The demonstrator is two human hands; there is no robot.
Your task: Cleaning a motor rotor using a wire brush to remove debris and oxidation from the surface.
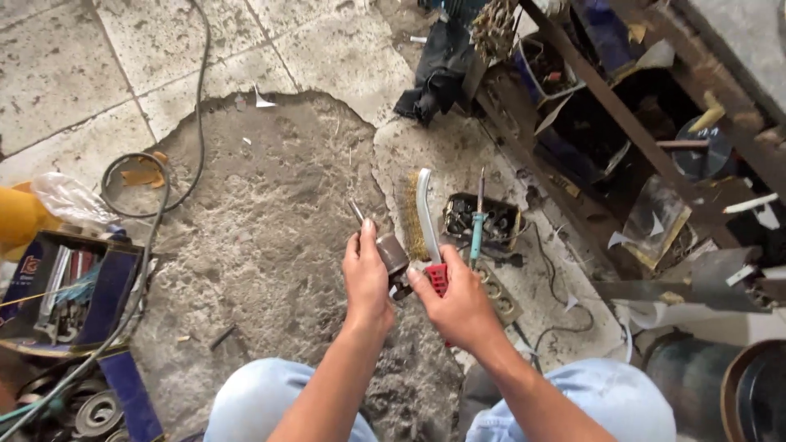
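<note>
The left hand (366,274) is closed around a small metal cylinder with a thin shaft (385,245), held above the concrete floor (262,245). The right hand (458,303) grips the red handle of a wire brush (423,221), whose brass bristles are just beside the cylinder. Right behind the right hand, a screwdriver (477,225) lies over an open electrical box (499,221).

Soft, even daylight on your floor (270,205) right now, no harsh shadows, no glare. Centre's sharp; the shelf (655,139) at your upper right sits dim and murky. Edges bow slightly from the wide lens.
</note>
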